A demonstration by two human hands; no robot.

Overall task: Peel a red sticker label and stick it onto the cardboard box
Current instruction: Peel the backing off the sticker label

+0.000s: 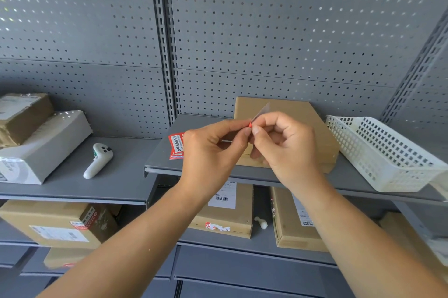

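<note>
Left hand: thumb and forefinger pinched shut on the small red sticker label.
Right hand: fingers curled, pinching the same label and its pale backing slip, which juts upward.
Label position: in the air, in front of the flat brown cardboard box.
Box: lying on the grey metal shelf.
Left of hands: stack of red printed stickers.
Right: white perforated plastic basket.
Further left: white handheld controller.

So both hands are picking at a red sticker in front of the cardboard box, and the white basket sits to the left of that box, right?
Not quite. In the head view the basket sits to the right of the box, not the left. The rest holds: both the left hand and right hand pinch the red sticker in front of the box.
</note>
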